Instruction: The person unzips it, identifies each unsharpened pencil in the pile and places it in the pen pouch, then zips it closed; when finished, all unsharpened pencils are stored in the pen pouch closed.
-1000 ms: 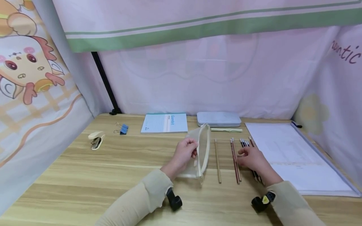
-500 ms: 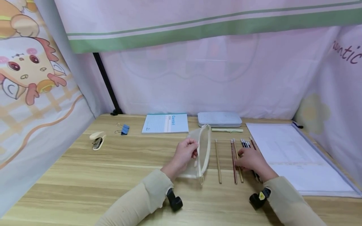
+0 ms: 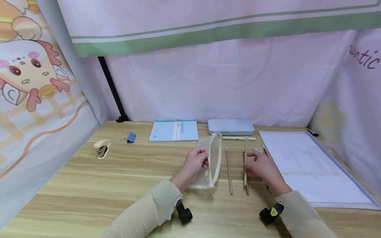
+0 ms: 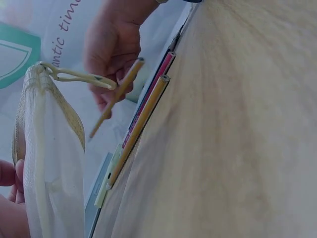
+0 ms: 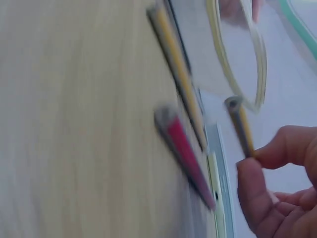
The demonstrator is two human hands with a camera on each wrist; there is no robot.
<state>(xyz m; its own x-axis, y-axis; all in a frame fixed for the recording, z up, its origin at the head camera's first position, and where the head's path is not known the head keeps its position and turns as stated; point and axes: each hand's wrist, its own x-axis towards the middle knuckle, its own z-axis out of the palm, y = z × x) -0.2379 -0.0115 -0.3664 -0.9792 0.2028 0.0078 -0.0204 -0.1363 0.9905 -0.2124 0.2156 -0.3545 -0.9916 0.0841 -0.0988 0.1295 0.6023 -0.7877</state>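
In the head view, my left hand (image 3: 194, 162) grips the edge of a pale mesh zip pouch (image 3: 202, 181), whose mouth gapes to the right. My right hand (image 3: 264, 168) pinches a yellow pencil (image 3: 245, 145) between thumb and finger; both wrist views show this pencil (image 5: 242, 126) raised off the table. Directly below it lies a red pencil (image 3: 247, 190). A second yellow pencil (image 3: 229, 172) rests between the pouch and the red one. Several dark pencils (image 3: 257, 150) lie partly hidden behind my right hand, beside a reddish-brown pencil (image 3: 265, 150).
A clear folder of white paper (image 3: 321, 165) lies at the right. Along the back are a notebook (image 3: 174, 131), a pale case (image 3: 231, 127) and a light green pen (image 3: 238, 138). A stapler (image 3: 102, 149) and blue binder clip (image 3: 131, 137) sit at the left.
My right hand has taken up a yellow pencil from beside the red one, raising it and shifting slightly left. My left hand keeps the pouch in nearly the same place.
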